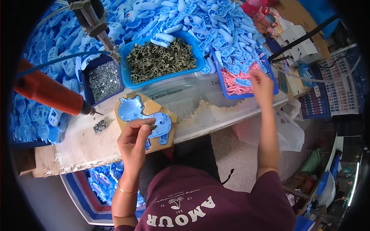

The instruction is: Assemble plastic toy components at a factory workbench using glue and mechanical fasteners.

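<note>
My left hand (133, 144) pinches a small olive-grey part (153, 127), like those heaped in the blue tray, between thumb and fingertips. It is over a light-blue hollow plastic animal-shaped shell (130, 109), which lies in a tan shaped holder (168, 141) on the table. Out to the right, my right hand (263, 86) reaches over a blue bin (230, 96) of pink plastic pieces (236, 89) and light-blue pieces. Its fingers are bent together at the pink pieces; whether anything is between them cannot be made out. A light-blue piece (243, 82) lies just left of the fingertips.
A bright-blue tray (135, 84) holds olive-grey parts; beside it, a dark-blue bin (88, 87) contains small silvery screws. An orange power screwdriver (50, 91) hangs at left, its bit above loose screws (100, 126). Light-blue plastic parts (154, 23) pile up behind.
</note>
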A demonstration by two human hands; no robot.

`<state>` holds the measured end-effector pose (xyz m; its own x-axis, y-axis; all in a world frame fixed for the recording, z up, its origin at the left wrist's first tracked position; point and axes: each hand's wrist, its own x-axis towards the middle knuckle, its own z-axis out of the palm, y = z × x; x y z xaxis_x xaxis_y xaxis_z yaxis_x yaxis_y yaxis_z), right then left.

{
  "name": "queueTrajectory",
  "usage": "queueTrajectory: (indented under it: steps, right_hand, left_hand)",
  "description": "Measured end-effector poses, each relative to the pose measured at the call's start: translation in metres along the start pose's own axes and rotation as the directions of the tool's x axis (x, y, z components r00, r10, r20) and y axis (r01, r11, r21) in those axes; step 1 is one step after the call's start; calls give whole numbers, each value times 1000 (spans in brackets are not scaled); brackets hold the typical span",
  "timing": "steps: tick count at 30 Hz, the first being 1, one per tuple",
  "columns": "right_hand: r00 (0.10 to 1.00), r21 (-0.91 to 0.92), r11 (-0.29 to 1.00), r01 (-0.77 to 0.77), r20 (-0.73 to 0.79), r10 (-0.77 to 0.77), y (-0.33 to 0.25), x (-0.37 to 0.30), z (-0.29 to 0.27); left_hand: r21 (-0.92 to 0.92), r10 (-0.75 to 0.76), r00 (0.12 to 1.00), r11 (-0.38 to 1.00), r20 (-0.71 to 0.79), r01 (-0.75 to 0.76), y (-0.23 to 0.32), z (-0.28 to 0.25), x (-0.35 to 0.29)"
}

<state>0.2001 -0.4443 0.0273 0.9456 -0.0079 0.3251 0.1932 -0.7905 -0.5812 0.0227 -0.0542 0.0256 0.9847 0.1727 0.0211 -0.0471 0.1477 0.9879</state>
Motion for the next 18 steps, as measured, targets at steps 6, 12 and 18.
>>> queueTrajectory:
  steps: [6, 12, 18]
  right_hand:
    - [973, -265, 940, 216, 136, -185, 44, 18, -13]
    - [922, -419, 830, 369, 273, -273, 49, 25, -25]
    - [892, -345, 848, 402, 357, -277, 52, 30, -48]
  left_hand:
    - [-5, 4, 1000, 1000, -5, -4, -5, -1, -2]
    - [101, -58, 998, 993, 6, 57, -3, -6, -2]
    - [3, 3, 1000, 1000, 0, -3, -4, -10, 4]
